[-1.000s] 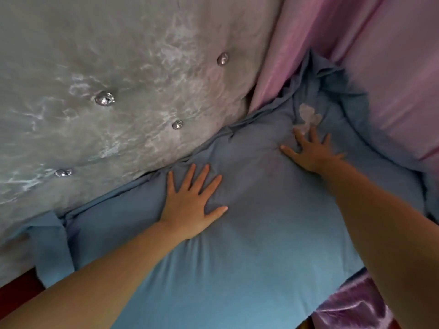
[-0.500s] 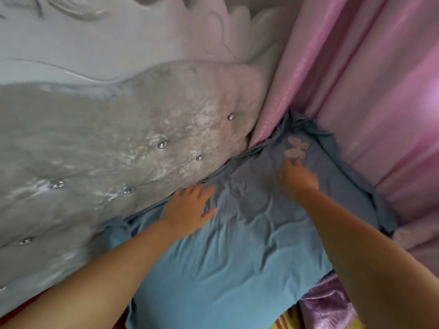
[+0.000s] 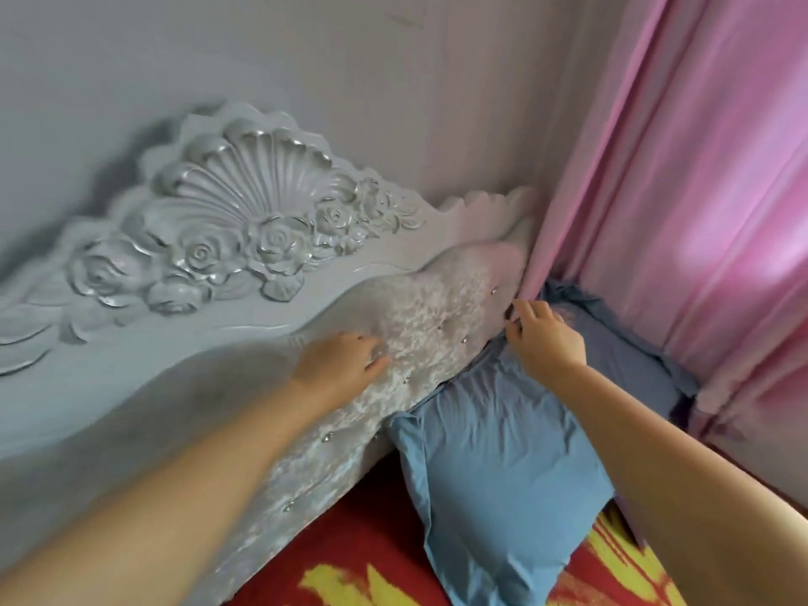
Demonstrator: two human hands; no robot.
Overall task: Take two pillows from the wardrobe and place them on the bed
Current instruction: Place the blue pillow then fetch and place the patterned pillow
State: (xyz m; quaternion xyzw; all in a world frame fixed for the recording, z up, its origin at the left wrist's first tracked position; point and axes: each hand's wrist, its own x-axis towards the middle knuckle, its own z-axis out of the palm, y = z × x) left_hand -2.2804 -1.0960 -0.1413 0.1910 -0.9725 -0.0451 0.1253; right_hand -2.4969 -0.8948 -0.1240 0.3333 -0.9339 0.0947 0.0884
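A blue pillow [image 3: 498, 465] lies on the bed with its far edge against the padded headboard [image 3: 419, 317], in the corner by the curtain. My left hand [image 3: 336, 365] hovers in front of the headboard's velvet panel, off the pillow, fingers loosely curled and empty. My right hand [image 3: 542, 338] is over the pillow's far end near the curtain edge, fingers bent; whether it pinches fabric is unclear. The bed cover [image 3: 358, 535] is red with yellow patterns. No wardrobe or second pillow shows.
A pink curtain [image 3: 682, 190] hangs along the right side down to the bed. The carved silver headboard crest [image 3: 245, 220] rises at the left against a pale wall [image 3: 306, 59].
Both hands have lifted off the pillow, where they were pressing flat. My view has pulled back and up, so the headboard carving and the red bed cover now show.
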